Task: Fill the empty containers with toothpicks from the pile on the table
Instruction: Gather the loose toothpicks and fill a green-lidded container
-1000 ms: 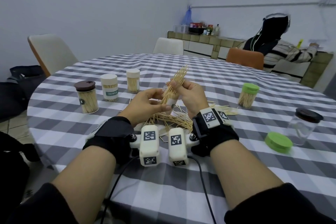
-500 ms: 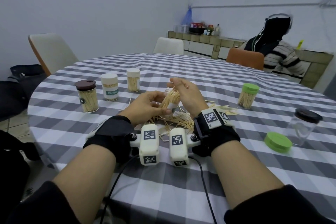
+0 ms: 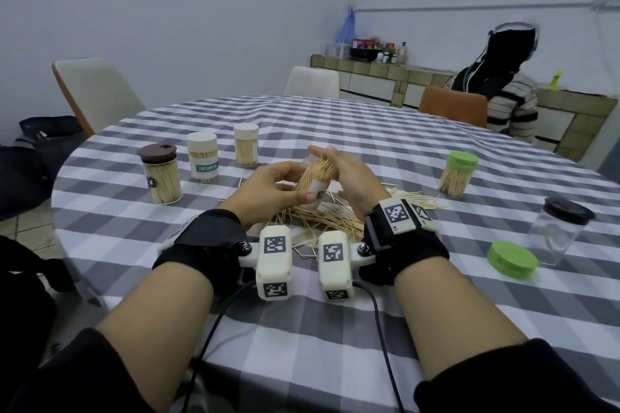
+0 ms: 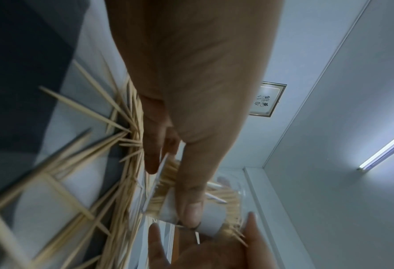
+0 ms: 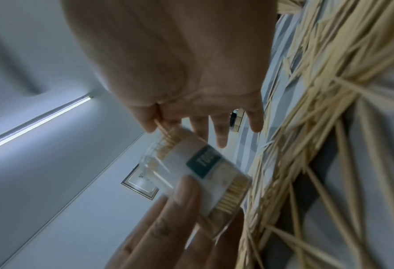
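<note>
My left hand [image 3: 295,188] grips a small clear container [image 3: 315,186] with a white label, tilted, just above the toothpick pile [image 3: 318,220] on the checked table. A bundle of toothpicks [image 3: 320,167] pokes out of its mouth. My right hand [image 3: 335,164] has its fingers straight, with the palm against the toothpick tips. In the left wrist view my thumb lies across the container [image 4: 214,214], with the pile [image 4: 122,163] to the left. The right wrist view shows the labelled container [image 5: 205,163], the left fingers [image 5: 179,218] under it, and the pile [image 5: 329,127] to the right.
Three filled containers stand at the left: brown-lidded [image 3: 161,178] and two white-lidded [image 3: 203,157] [image 3: 246,149]. A filled green-lidded one [image 3: 458,174] stands at the right. An empty clear jar with a black lid [image 3: 557,231] and a loose green lid [image 3: 511,260] lie nearer. A person [image 3: 503,94] sits at the back right.
The tall bundle that my right hand pinched has sunk down into the container. My right hand has let go of it and now lies flat against the tips.
</note>
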